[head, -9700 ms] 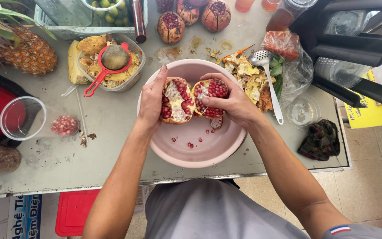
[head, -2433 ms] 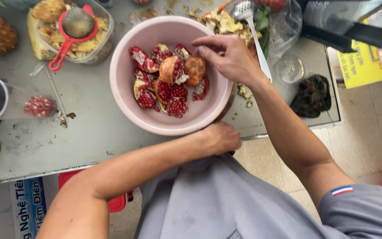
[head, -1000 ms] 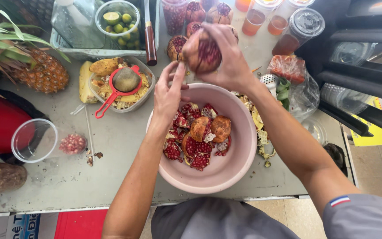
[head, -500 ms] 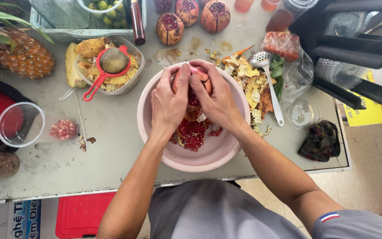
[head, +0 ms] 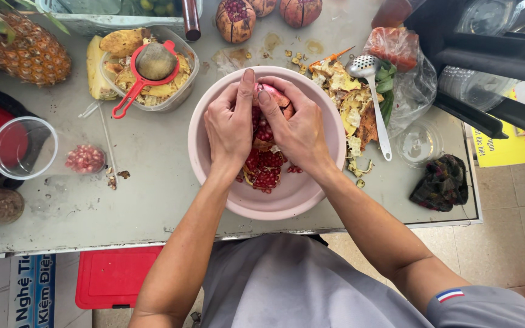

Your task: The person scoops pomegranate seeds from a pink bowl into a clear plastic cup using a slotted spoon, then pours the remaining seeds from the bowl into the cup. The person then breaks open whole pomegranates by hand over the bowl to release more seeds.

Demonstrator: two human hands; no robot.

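Note:
Both hands grip one pomegranate (head: 273,100) over the far half of a pink bowl (head: 311,193). My left hand (head: 229,124) wraps its left side, my right hand (head: 296,130) its right side, thumbs pressed together on top. Most of the fruit is hidden by the fingers. Broken pomegranate pieces (head: 264,173) with red seeds lie in the bowl under my hands.
Peel scraps (head: 350,112) and a slotted spoon (head: 372,97) lie right of the bowl, a dark cloth (head: 440,182) further right. To the left are a plastic tub with a red strainer (head: 147,67), a pineapple (head: 28,54), a clear cup (head: 22,149) and loose seeds (head: 84,159). More pomegranates (head: 235,18) sit at the back.
Over the last second my right hand brought a pomegranate down from above the table to the bowl, and my left hand joined it. Both now squeeze it slightly lower.

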